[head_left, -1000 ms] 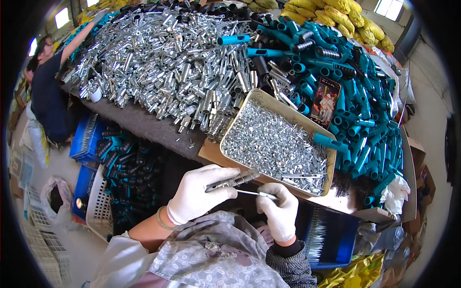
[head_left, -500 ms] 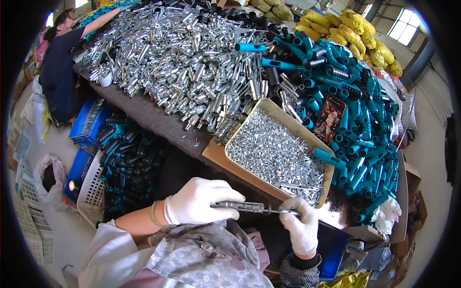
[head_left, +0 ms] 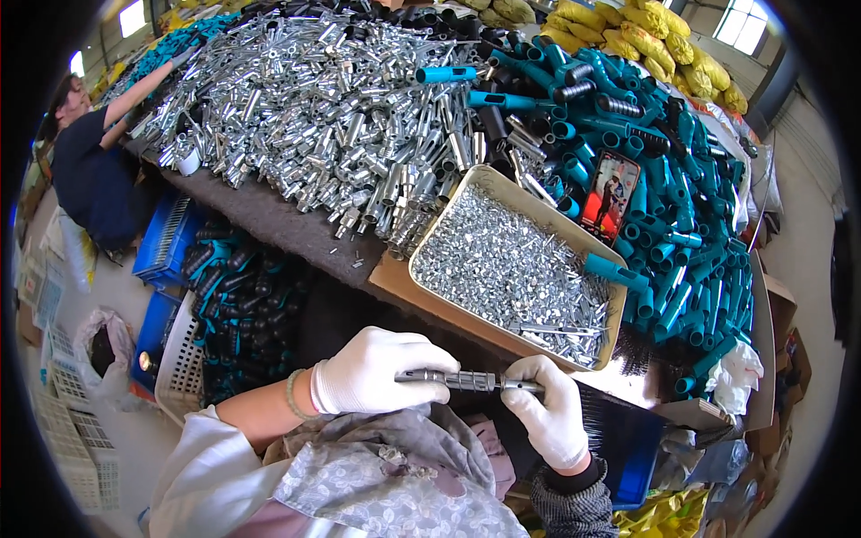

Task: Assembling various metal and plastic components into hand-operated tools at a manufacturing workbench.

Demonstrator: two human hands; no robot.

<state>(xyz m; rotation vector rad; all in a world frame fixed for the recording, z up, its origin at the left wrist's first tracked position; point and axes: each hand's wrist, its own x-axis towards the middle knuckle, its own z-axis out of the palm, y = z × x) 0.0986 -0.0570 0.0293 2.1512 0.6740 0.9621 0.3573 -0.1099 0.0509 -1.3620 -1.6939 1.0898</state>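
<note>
My left hand (head_left: 381, 372), in a white glove, is closed round one end of a ribbed metal cylinder part (head_left: 471, 382) held level in front of my lap. My right hand (head_left: 549, 408), gloved too, pinches the narrower right end of the same metal assembly between thumb and fingers. A little of a grey metal piece shows past the right fingertips. Just beyond my hands sits a cream tray (head_left: 619, 334) filled with small shiny metal pieces (head_left: 516, 269).
Behind the tray lie a heap of chromed metal parts (head_left: 305, 108) and a pile of teal tubes (head_left: 677, 287). A lit phone (head_left: 613, 197) rests on the tubes. Blue crates (head_left: 166, 238) and a white basket (head_left: 182, 359) stand lower left. Another person (head_left: 94, 175) reaches over the heap.
My right hand has moved left and closer to my left hand. The thin rod that showed between the ribbed cylinder and my right fingers is now covered. The other person has shifted left.
</note>
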